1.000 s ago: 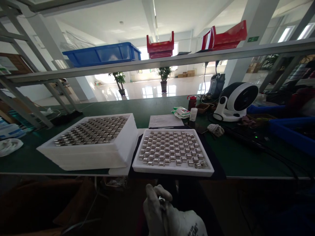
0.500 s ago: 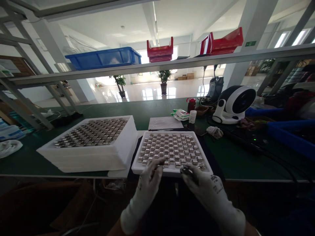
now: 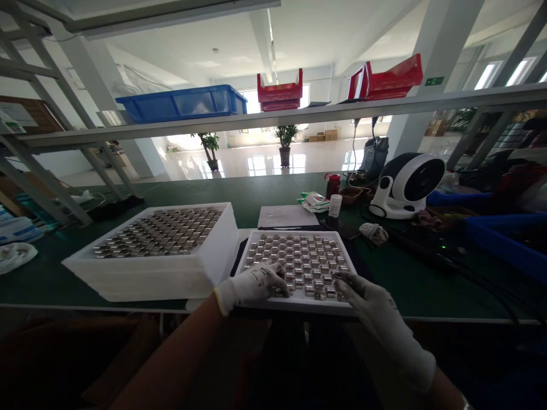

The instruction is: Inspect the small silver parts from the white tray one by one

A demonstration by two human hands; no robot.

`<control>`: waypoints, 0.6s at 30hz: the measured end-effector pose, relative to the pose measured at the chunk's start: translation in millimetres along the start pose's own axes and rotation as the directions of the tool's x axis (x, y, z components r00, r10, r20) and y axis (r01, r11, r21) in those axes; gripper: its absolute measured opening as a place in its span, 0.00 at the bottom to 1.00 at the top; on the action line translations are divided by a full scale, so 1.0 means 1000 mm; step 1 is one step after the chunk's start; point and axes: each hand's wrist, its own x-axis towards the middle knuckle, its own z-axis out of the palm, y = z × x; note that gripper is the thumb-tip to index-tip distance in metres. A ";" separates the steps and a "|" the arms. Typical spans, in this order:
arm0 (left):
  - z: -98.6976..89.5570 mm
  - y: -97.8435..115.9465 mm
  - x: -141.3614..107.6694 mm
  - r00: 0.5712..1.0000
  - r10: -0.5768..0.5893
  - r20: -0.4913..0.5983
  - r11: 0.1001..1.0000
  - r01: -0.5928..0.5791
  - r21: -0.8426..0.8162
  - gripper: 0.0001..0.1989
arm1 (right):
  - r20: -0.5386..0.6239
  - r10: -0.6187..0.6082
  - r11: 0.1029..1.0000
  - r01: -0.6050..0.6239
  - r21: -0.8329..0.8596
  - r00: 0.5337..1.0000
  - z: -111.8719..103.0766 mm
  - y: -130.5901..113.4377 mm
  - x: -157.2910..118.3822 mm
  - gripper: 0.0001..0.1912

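Fingers of the gloved left hand (image 3: 252, 285) lie curled on the small metal parts (image 3: 299, 262) in the near rows of the white foam tray (image 3: 294, 304); whether they pinch one cannot be told. Right hand (image 3: 371, 302) rests spread-fingered on the tray's near right corner, gripping nothing visible. Left of both stands a stacked tray (image 3: 149, 273) of parts. Beyond, right, sits a white desk fan (image 3: 405, 185).

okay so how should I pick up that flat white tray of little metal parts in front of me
Grip the flat white tray by its two short side rims, one hand from each side, and lift level. It is shallow and the small metal parts sit loose in rows, so tilting would likely spill them.
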 end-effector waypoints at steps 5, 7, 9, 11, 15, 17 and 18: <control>-0.011 -0.004 -0.007 0.998 0.029 -0.048 0.970 -0.040 -0.238 0.15 | -0.083 0.169 0.943 -0.137 0.304 0.982 -0.020 -0.003 -0.013 0.33; -0.011 -0.003 -0.013 0.992 -0.004 -0.123 0.928 -0.042 -0.370 0.14 | -0.062 0.260 0.875 -0.208 0.436 0.964 -0.022 -0.006 -0.023 0.33; -0.004 0.005 -0.020 0.974 -0.045 -0.221 0.859 -0.075 -0.507 0.12 | -0.030 0.312 0.832 -0.257 0.492 0.950 -0.019 -0.011 -0.034 0.34; 0.009 0.023 -0.027 0.938 -0.141 -0.318 0.699 -0.133 -0.702 0.09 | 0.014 0.300 0.807 -0.261 0.530 0.954 -0.012 -0.016 -0.045 0.37; 0.050 0.075 -0.038 0.892 -0.322 -0.318 0.246 -0.246 -0.938 0.12 | 0.183 0.108 0.811 -0.193 0.552 0.977 0.011 -0.024 -0.070 0.33; 0.070 0.097 -0.042 0.895 -0.315 -0.316 0.238 -0.248 -0.939 0.18 | 0.250 0.012 0.865 -0.135 0.483 0.968 0.022 -0.029 -0.083 0.27; 0.078 0.106 -0.043 0.888 -0.320 -0.332 0.270 -0.250 -0.930 0.23 | 0.268 -0.014 0.892 -0.109 0.438 0.963 0.027 -0.031 -0.089 0.24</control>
